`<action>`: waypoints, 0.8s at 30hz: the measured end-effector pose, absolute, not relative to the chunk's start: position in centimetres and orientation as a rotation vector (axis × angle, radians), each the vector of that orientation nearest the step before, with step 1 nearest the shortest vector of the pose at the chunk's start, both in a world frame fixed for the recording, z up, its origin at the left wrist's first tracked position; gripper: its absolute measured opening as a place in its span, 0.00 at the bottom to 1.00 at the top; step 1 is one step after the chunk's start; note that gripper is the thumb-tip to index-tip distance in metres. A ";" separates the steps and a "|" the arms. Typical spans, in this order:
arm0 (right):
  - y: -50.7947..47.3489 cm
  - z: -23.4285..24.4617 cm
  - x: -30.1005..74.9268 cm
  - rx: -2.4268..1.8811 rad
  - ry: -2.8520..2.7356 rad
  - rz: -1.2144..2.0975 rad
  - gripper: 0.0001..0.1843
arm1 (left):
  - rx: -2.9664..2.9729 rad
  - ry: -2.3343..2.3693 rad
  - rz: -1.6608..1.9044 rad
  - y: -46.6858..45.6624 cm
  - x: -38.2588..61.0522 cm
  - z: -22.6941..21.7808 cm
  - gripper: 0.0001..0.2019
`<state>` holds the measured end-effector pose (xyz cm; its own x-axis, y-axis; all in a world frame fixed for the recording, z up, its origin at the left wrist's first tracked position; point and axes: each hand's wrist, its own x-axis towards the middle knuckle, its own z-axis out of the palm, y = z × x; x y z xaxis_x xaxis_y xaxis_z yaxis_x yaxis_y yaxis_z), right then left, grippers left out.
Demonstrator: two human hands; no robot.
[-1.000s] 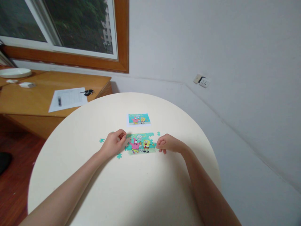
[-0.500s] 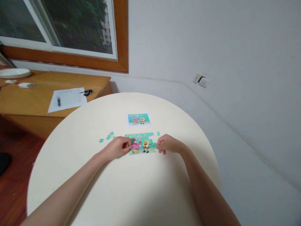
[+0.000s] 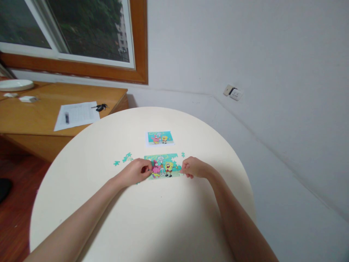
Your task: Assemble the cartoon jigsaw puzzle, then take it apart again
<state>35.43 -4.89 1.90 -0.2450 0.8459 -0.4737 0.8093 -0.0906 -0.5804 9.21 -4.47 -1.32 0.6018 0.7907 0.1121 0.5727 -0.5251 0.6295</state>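
A cartoon jigsaw puzzle (image 3: 168, 168), largely joined, lies flat on the round cream table (image 3: 152, 225); gaps show along its upper right edge. My left hand (image 3: 135, 171) is closed in a pinch at the puzzle's left edge, thumb and fingertips against it. At the right edge my right hand (image 3: 194, 167) has its fingers curled together, thumb and forefinger pinching a pale green puzzle piece (image 3: 181, 172), mostly hidden. One loose green piece (image 3: 183, 154) lies just above my right hand. Several more loose pieces (image 3: 127, 157) lie left of the puzzle, some partly under my left hand.
Beyond the puzzle lies a printed picture card (image 3: 160, 138) with the same cartoon. A wooden desk (image 3: 109, 96) at the left holds a paper sheet (image 3: 77, 114), keys (image 3: 101, 107) and a white dish (image 3: 16, 85). The wall with a socket (image 3: 236, 94) borders the table's right side.
The right hand's fingers have curled in closer at the puzzle's right edge. My left hand stays in place; the whole view has shifted very slightly.
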 end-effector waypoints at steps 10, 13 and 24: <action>-4.9 1.8 35.3 -1.991 -2.151 1.125 0.11 | 2.271 1.075 0.528 -4.4 9.4 -1.0 0.07; -4.9 1.6 35.4 -1.976 -2.164 1.123 0.12 | 2.273 1.072 0.528 -4.4 9.4 -0.9 0.07; -4.7 1.3 35.4 -1.961 -2.185 1.120 0.12 | 2.261 1.082 0.514 -4.5 9.5 -0.8 0.08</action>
